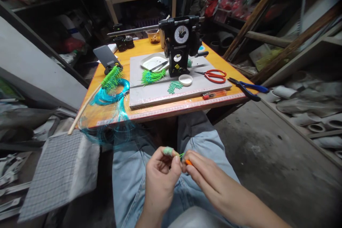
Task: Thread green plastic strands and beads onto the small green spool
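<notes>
Low over my lap, my left hand (161, 176) is closed in a pinch on a thin green strand (181, 155). Pale green tape (168, 150) wraps its index finger. My right hand (211, 176) meets it at the fingertips, wrapped round a small orange-handled tool (188, 162) whose working end is hidden. On the grey board (152, 98) ahead lie a bundle of bright green bristle-like strands (153, 76), small green pieces (175, 86) and a round white dish (185, 79). Behind them stands a black machine with a dial (181, 34).
Red-handled scissors (216, 76) and blue-handled pliers (249, 87) lie at the right of the wooden table (97, 117). A stick with green strands (84, 108) and a coil of blue filament (110, 96) overhang its left front. A checked cloth (52, 171) hangs at left.
</notes>
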`<action>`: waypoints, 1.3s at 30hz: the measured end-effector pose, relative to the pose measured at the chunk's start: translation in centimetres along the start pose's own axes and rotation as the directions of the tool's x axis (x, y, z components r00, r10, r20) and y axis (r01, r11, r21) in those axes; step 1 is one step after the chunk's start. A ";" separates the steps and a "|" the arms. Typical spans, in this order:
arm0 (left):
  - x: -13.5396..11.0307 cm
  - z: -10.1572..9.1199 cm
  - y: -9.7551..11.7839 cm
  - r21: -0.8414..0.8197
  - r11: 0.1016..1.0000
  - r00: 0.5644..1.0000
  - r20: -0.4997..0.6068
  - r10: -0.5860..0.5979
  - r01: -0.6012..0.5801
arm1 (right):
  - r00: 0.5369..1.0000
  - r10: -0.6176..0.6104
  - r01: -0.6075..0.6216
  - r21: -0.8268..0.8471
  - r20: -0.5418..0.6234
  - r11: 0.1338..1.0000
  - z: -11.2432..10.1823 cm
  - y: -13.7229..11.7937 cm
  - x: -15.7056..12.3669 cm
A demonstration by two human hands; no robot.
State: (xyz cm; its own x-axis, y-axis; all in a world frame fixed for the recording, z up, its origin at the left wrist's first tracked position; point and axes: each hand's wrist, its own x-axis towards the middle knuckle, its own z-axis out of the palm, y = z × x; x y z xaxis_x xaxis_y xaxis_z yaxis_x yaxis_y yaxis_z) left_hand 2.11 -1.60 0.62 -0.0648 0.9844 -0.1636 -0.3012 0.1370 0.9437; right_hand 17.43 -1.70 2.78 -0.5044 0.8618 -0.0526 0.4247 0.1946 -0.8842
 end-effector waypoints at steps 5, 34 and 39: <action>-0.2 -0.3 0.3 0.110 0.993 0.996 0.066 -0.052 0.045 | 0.985 0.143 -0.108 0.293 -0.099 0.950 0.6 0.6 0.5; 0.0 -0.7 2.5 0.378 0.926 0.959 0.268 -0.087 -0.022 | 0.927 -0.355 0.351 -0.053 -0.120 0.935 -2.4 0.8 0.3; 0.5 -0.8 2.2 0.549 0.824 0.972 0.233 0.006 -0.137 | 0.920 -0.393 0.354 -0.445 0.005 0.823 -2.8 1.1 0.5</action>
State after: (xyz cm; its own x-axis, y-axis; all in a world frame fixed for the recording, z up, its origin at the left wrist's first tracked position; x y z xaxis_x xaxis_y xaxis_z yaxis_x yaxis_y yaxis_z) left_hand 0.69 -0.93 2.42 0.1570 0.9838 -0.0866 0.2833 0.0392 0.9582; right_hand 19.74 0.25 3.13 -0.6346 0.7137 0.2965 0.5052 0.6734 -0.5398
